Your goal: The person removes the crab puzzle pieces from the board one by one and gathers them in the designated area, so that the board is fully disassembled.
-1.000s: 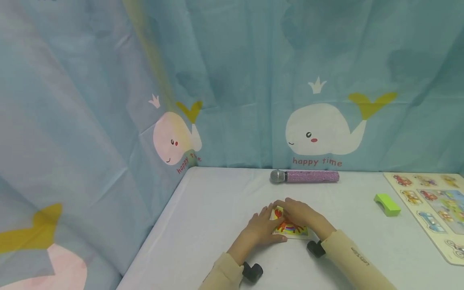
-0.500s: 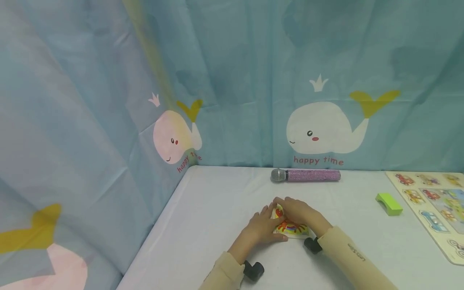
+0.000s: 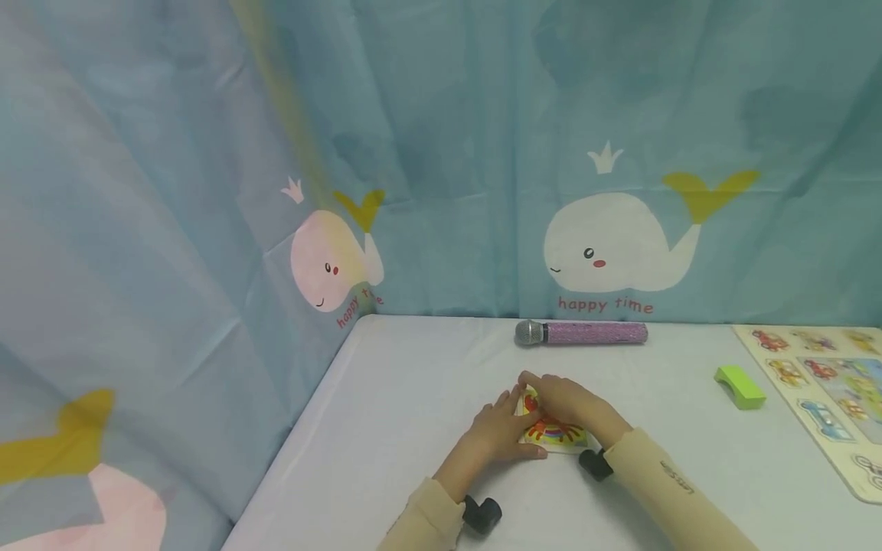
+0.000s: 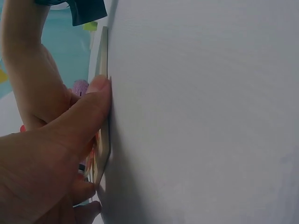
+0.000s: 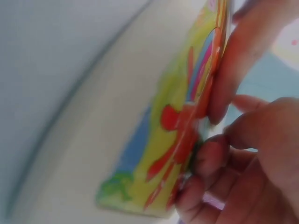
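Note:
A small, thin puzzle board with a red crab picture (image 3: 554, 434) lies on the white table between the two hands. The right wrist view shows its pale border and the yellow, red and blue picture (image 5: 177, 126). My left hand (image 3: 492, 432) grips the board from the left, its thumb (image 4: 96, 100) along the near edge and one finger reaching across the picture. My right hand (image 3: 565, 399) has curled fingers on the board's far right part, fingertips (image 5: 210, 156) right at the picture. I cannot tell whether a loose piece sits under them. Both hands cover much of the board.
Behind the hands lies a purple glittery microphone (image 3: 592, 334). To the right are a green arched block (image 3: 739, 387) and a large vehicle puzzle board (image 3: 785, 383). A blue whale-print curtain (image 3: 448, 153) hangs along the table's back and left sides.
The right forearm has shifted slightly left, and the right fingers sit a little farther up at the board's far corner. The left hand keeps its hold. The head view has shifted slightly.

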A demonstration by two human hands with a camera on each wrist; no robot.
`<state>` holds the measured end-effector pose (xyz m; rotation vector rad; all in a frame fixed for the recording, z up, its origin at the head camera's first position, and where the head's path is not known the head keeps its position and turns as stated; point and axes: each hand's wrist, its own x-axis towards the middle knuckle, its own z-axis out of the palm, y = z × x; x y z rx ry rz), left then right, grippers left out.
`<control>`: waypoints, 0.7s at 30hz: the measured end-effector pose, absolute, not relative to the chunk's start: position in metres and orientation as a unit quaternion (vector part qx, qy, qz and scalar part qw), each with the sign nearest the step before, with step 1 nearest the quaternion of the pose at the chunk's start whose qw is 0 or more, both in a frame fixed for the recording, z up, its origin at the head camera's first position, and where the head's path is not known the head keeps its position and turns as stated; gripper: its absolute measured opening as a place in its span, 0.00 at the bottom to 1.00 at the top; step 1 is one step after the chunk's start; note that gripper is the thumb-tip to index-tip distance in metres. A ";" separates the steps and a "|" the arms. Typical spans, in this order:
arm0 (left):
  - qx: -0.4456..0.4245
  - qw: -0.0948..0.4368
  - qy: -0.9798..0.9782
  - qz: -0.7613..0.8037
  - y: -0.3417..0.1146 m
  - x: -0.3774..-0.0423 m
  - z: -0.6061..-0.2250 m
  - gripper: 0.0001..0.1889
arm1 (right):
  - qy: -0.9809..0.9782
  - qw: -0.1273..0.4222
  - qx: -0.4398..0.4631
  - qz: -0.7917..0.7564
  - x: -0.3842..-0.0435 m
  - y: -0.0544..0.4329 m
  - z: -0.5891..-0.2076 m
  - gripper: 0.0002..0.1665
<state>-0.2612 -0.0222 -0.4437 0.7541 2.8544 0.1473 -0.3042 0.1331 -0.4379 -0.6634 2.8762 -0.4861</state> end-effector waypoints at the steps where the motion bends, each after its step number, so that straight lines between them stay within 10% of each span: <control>1: 0.252 0.091 0.962 0.044 -0.022 -0.261 -0.444 0.37 | 0.958 0.075 -0.219 -0.166 -0.304 0.134 -0.438 0.25; 21: 0.244 0.089 0.965 0.048 -0.020 -0.258 -0.444 0.37 | 0.941 0.022 -0.259 -0.219 -0.304 0.156 -0.443 0.16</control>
